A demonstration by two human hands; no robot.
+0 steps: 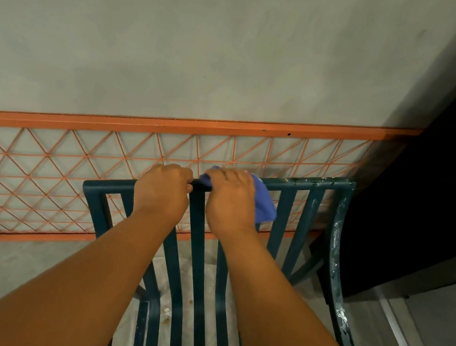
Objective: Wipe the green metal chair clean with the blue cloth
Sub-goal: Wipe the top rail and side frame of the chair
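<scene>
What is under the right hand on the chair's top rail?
A blue cloth lies under the right hand, bunched on the top rail of the chair, sticking out beside the hand. The rail beneath the cloth and hand is covered, so its dirt there cannot be seen.

Chair (337,251), green metal, slatted back: one. Cloth (263,206), blue: one, under the right grip. Hands: two, left hand (162,189) and right hand (230,196). Lattice frame (78,123), orange, beyond both grips: one.

Dim, warm indoor light, soft shadows, deep black shadow right of the hands, wide-angle bending at edges, mild softness overall, no glare
</scene>
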